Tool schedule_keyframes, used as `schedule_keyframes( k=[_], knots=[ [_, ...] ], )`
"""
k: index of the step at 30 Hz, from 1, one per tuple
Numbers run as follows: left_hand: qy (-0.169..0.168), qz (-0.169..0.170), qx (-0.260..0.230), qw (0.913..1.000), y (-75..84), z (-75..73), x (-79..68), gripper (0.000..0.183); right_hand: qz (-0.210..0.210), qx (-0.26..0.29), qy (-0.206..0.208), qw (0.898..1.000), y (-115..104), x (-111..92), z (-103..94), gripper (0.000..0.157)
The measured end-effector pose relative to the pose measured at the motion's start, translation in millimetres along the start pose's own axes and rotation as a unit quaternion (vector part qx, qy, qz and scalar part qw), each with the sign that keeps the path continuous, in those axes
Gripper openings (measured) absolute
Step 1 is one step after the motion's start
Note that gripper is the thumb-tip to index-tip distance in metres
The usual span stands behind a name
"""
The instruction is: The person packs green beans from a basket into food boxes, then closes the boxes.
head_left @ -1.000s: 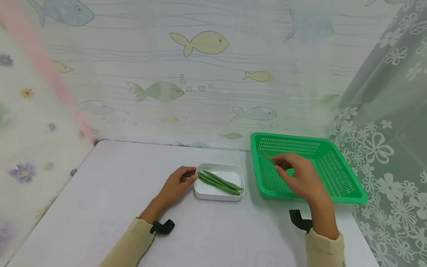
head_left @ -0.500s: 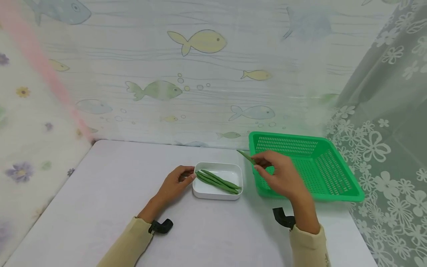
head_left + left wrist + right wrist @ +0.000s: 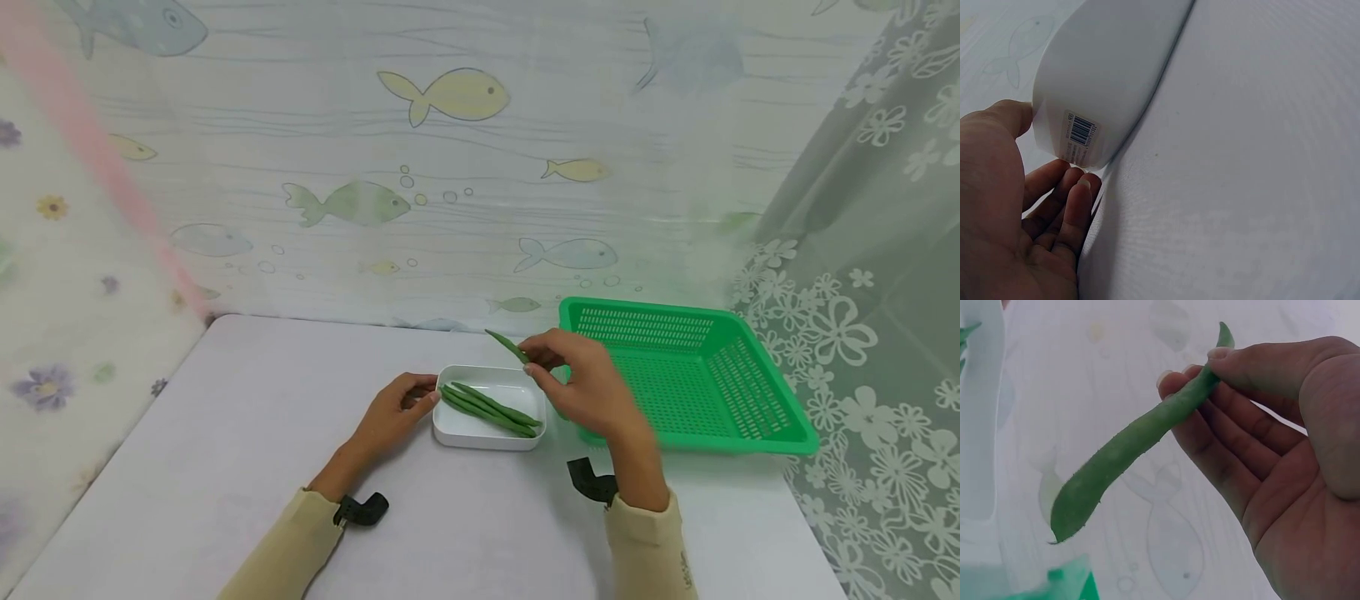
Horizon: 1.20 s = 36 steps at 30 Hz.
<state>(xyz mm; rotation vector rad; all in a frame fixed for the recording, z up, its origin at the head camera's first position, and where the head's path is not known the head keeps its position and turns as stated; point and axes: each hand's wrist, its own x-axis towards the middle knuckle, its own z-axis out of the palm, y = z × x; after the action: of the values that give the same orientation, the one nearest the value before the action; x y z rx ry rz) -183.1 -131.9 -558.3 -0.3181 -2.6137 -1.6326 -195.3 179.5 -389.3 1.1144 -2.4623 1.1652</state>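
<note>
Green bean (image 3: 507, 346) in the right hand (image 3: 577, 379): it is lifted in the air near the far right corner of the dish, pointing up and left from the fingertips. Behind everything hangs a pale curtain (image 3: 300, 108) printed with fish, and the white table (image 3: 300, 375) runs up to it. On the table's right side sits the green basket (image 3: 690, 396), its sides full of small slots, with the right hand in front of its left edge as the head view sees it. To the left of the basket is the white dish (image 3: 487, 441). The right hand pinches the bean near one end between thumb and fingertips, leaving most of its length free. The left hand (image 3: 393, 412) grips the dish's left end, thumb at the rim and curled fingers against the outside, well apart from the held bean. Between the hands, more green beans (image 3: 491, 409) lie bunched together inside the dish, slanting from its left end towards the near right corner. A barcode label (image 3: 1080, 132) is stuck on the dish's outside, near the left fingertips.
</note>
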Motion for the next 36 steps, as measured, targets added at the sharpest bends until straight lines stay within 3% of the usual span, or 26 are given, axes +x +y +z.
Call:
schedule_keyframes(
  k=[10, 15, 22, 28, 36],
  knots=[
    [0.004, 0.015, -0.004, 0.9999, -1.6, -1.9, 0.4, 0.045, 0.012, -0.007, -0.031, 0.999, 8, 12, 33.7, 0.023],
    [0.005, 0.016, 0.000, 0.9999, -0.7, -3.0, 0.4, 0.045, 0.015, -0.017, -0.026, 0.999, 13, 16, 51.5, 0.023],
    [-0.003, -0.008, 0.000, 1.0000, -0.9, 0.5, -5.1, 0.044, 0.023, -0.020, -0.026, 0.999, 21, 11, 73.0, 0.021],
    [0.003, 0.003, 0.000, 1.0000, -2.0, 1.9, -2.2, 0.044, 0.031, -0.040, -0.022, 0.998, 27, 12, 80.3, 0.020],
    [0.005, 0.010, 0.005, 0.9999, -1.3, -0.4, 0.1, 0.044, 0.072, -0.071, -0.071, 0.992, 31, 15, 94.0, 0.020]
  ],
)
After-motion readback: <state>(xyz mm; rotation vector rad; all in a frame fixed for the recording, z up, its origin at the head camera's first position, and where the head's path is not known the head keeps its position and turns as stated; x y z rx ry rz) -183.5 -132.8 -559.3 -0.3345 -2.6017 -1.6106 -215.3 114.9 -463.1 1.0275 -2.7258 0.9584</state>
